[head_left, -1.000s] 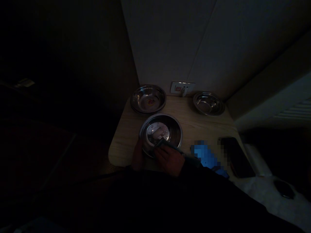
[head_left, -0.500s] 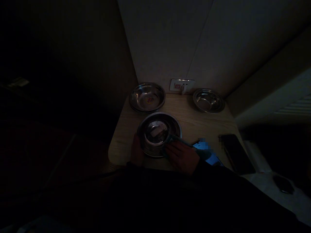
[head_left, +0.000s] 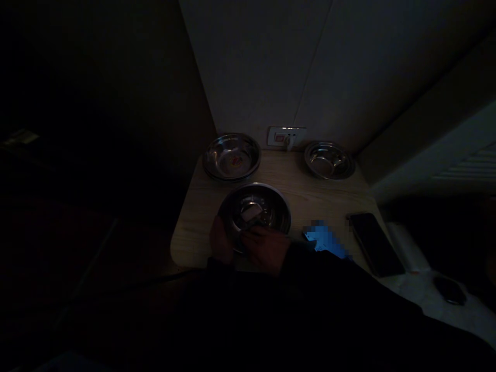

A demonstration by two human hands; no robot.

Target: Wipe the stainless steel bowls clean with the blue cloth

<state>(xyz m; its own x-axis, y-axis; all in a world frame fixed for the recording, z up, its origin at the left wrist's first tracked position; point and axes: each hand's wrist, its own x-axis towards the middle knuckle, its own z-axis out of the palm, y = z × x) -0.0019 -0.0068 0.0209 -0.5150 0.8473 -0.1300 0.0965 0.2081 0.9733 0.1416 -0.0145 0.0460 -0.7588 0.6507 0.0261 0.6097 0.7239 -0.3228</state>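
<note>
A shiny steel bowl point(head_left: 281, 206) sits near the front of the small wooden table, its inside facing up. My left hand point(head_left: 221, 240) is wrapped round the bowl's near left rim. Over the bowl's near side, my right hand point(head_left: 267, 248) presses a dark teal cloth point(head_left: 304, 243) against the inside. Most of the cloth is hidden under the hand and sleeve; one end sticks out to the right. The room is very dark, so the fingertips of both hands are hard to make out.
Stacked steel bowls point(head_left: 232, 157) stand at the table's back left, another steel bowl point(head_left: 329, 161) at the back right. A lit phone point(head_left: 323, 240) and a dark phone point(head_left: 375, 245) lie on the right. A wall socket point(head_left: 285, 137) with a plug is behind the wooden table point(head_left: 189, 232).
My right hand has slid left along the bowl's near side with the cloth. The left hand keeps its hold on the rim. The view has shifted slightly.
</note>
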